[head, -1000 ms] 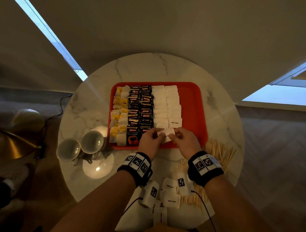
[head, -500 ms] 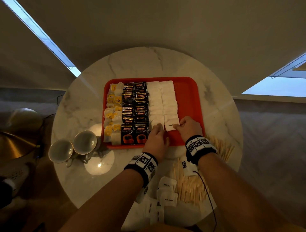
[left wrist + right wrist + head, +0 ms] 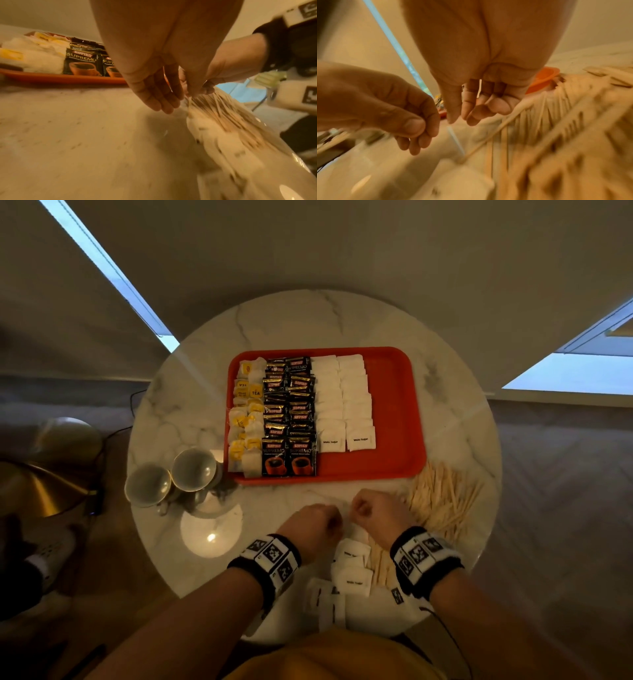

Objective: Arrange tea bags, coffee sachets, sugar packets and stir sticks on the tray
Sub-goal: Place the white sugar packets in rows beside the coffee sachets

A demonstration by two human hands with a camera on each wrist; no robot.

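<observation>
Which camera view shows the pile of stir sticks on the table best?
The head view: the whole pile of stir sticks shows sharply, fanned on the table beside the tray. The left wrist view shows only a blurred bundle past the left hand; the right wrist view shows them close but smeared.

A round marble table (image 3: 191,409) stands before a beige wall (image 3: 308,251) with bright window strips (image 3: 109,272); a brass lamp (image 3: 37,491) sits on the dim floor (image 3: 565,508).
</observation>
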